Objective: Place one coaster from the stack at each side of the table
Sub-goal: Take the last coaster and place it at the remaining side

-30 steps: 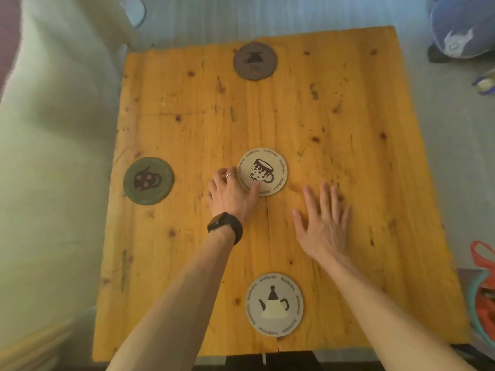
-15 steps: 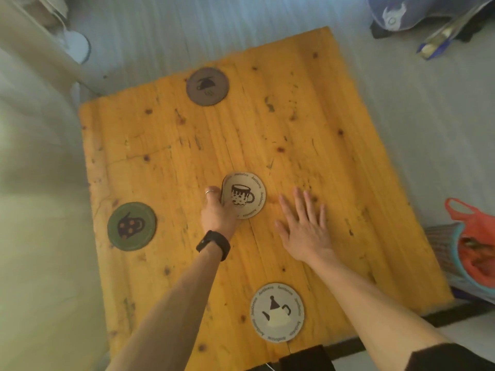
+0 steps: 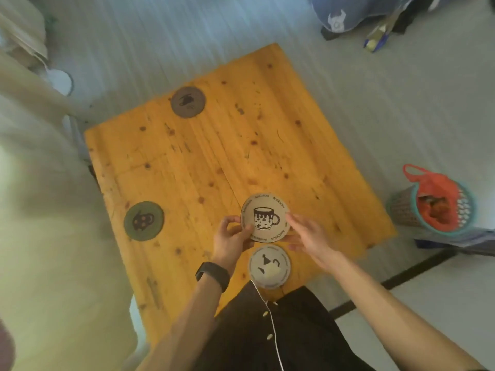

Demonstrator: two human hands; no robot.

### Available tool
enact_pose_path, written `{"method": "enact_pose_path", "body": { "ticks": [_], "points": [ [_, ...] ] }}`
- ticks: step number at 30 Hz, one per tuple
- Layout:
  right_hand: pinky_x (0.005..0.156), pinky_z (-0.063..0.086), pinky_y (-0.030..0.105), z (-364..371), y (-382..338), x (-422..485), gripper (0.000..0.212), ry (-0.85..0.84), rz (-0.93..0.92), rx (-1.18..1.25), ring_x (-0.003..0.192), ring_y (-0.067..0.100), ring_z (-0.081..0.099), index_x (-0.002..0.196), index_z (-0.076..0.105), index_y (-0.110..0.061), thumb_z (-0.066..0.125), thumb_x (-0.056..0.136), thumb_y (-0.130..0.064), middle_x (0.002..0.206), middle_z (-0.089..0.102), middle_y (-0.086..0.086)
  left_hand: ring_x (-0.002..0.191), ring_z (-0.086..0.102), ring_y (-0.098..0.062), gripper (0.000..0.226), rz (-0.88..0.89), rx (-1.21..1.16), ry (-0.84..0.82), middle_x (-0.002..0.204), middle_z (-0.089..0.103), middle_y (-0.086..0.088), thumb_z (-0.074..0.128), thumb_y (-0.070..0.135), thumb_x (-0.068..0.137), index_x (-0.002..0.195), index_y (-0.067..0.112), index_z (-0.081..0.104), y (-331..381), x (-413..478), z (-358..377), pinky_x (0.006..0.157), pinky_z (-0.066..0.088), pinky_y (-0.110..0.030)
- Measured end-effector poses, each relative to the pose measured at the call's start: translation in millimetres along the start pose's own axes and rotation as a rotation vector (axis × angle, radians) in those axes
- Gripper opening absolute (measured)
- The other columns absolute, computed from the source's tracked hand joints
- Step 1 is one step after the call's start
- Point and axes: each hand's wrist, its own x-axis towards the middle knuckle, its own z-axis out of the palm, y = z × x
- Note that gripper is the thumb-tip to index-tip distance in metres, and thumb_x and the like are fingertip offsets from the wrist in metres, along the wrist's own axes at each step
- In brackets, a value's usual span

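A cream coaster with a mug drawing is lifted above the wooden table. My left hand pinches its left edge. My right hand touches its right edge with fingers spread. A cream teapot coaster lies at the near edge. At the left side sits a green coaster, and a brown coaster lies at the far edge.
A pale sofa runs along the left of the table. A basket with a red bag stands on the floor at the right. A blue bundle lies at the far right. My dark shirt hangs over the near edge.
The mug coaster has been lifted off the table's middle by my left hand and drawn nearer. My right hand rose from the table to its right edge. The camera tilted and pulled back.
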Motion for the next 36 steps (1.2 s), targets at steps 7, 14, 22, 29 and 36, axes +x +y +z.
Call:
{"method": "enact_pose_path", "body": {
  "ticks": [7,14,22,29,36],
  "points": [
    [0.067,0.061,0.028,-39,64,-81,0.016,0.188,-0.08,0.084,0.081,0.021,0.076,0.106,0.064,-0.035,0.07,0.093,-0.028,0.096,0.079,-0.005,0.068,0.069,-0.021,0.031,-0.092,0.288,-0.2,0.09,0.075,-0.012,0.078,0.016,0.081,0.102,0.016,0.056,-32,-44,26,0.062,0.056,-0.031],
    [0.069,0.061,0.025,-105,81,-109,0.016,0.353,-0.115,0.114,0.082,0.009,0.075,0.105,0.063,-0.038,0.07,0.093,-0.028,0.091,0.079,-0.01,0.072,0.072,-0.022,0.027,-0.042,0.449,-0.251,0.097,0.075,-0.013,0.073,0.029,0.086,0.107,0.013,0.064,-45,-48,100,0.07,0.059,-0.033],
    [0.071,0.06,0.027,-236,104,-122,0.02,0.46,-0.079,0.251,0.084,0.014,0.075,0.113,0.066,-0.026,0.07,0.094,-0.025,0.093,0.078,-0.004,0.069,0.072,-0.021,0.017,0.054,0.586,-0.349,0.082,0.078,-0.004,0.073,0.029,0.086,0.097,0.019,0.065,-71,-46,248,0.061,0.055,-0.026],
    [0.061,0.057,0.024,-371,96,-122,0.011,0.459,-0.116,0.199,0.069,0.008,0.074,0.099,0.067,-0.029,0.069,0.094,-0.019,0.088,0.078,-0.004,0.067,0.07,-0.019,0.018,0.032,0.524,-0.262,0.089,0.076,-0.01,0.073,0.023,0.086,0.101,0.015,0.066,-103,-52,380,0.066,0.056,-0.032],
    [0.057,0.055,0.014,-454,62,-94,0.013,0.4,-0.18,0.096,0.078,0.001,0.073,0.107,0.067,-0.021,0.068,0.095,-0.018,0.095,0.075,-0.007,0.07,0.073,-0.018,0.021,0.043,0.486,-0.205,0.089,0.076,-0.004,0.072,0.025,0.086,0.103,0.015,0.064,-85,-36,454,0.066,0.059,-0.029]
  ]
}}
